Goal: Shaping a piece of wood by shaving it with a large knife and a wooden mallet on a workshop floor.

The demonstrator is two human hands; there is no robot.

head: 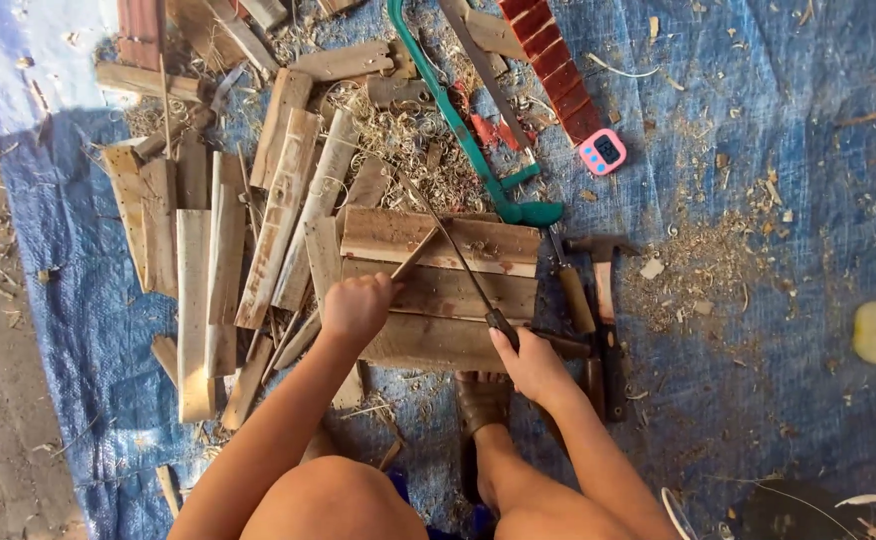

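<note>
While left grip [356, 308] pinches a wood stick [413, 255], right grip [528, 365] clasps a knife [458, 255]

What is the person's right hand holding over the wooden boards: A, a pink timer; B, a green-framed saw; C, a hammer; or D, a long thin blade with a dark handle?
D: the right hand grips the dark handle of a long thin blade angled across the wooden boards, while the green-framed saw, hammer and pink timer lie untouched on the blue tarp.
</note>
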